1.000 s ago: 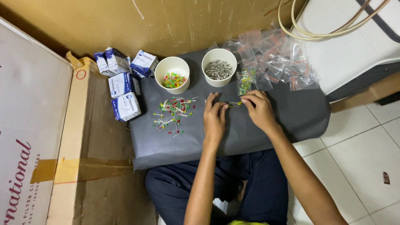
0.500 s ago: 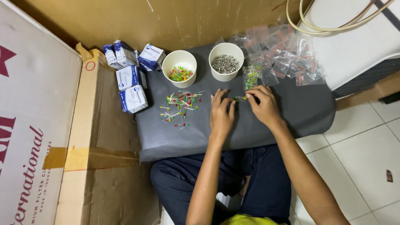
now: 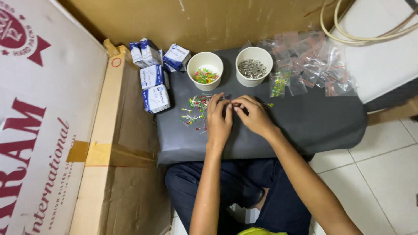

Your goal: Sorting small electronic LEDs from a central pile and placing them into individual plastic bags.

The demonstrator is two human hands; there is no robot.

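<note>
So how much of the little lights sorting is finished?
One small clear bag already holds coloured LEDs. Both hands, left hand and right hand, meet at the loose LED pile. That pile, a cup of LEDs and many empty bags remain.

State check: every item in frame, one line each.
Left hand: on the loose LEDs, which lie scattered on the grey pad.
Right hand: fingertips pinched together beside the left hand; what they hold is too small to tell.
LED cup: upright, partly filled.
Metal-parts cup: upright, partly filled.
Bags: piled.
Boxes: closed.
</note>
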